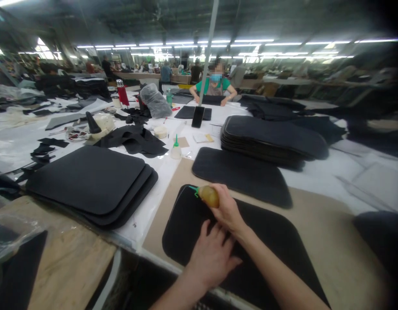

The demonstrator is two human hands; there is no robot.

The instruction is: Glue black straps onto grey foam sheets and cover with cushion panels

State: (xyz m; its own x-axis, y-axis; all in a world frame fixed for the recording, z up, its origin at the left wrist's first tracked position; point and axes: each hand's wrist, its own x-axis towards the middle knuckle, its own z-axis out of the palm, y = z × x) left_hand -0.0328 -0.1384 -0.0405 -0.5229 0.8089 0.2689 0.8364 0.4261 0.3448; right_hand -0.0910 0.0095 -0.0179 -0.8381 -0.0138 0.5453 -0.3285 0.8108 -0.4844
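The glue bottle (209, 196), amber-filled with a green nozzle, lies tilted in the right hand (229, 211). Its fingers are clenched round the body, and the nozzle points toward 10 o'clock, over the far left corner of the black pad (273, 237). The left hand (212, 256) rests just at 6 o'clock of it, with its fingers released and spread flat, palm down on the same pad and grasping nothing.

The pad lies on a brown board (331, 241) on the white-covered bench (331, 172). At 12 o'clock a second pad (240, 174) lies single on the board, and beyond it, toward 1 o'clock, is a tall stack of pads (273, 140). At 9 o'clock a lower stack (85, 178) of three sits on the bench. A small squeeze bottle (176, 148) with a green tip stands upright at 11 o'clock, with a round tub (160, 131) just behind it; I cannot tell what the tub contains. Black offcuts (134, 140) are strewn to their left, near a black cone (92, 123).

Further along, a phone (198, 116) stands at the foot of a grey pole (208, 51), beside a red bottle (122, 93) and a stuffed plastic bag (155, 101). A person in a green top (215, 86) works across the bench. The hall is long, lit by rows of ceiling tubes, with more people at far benches.
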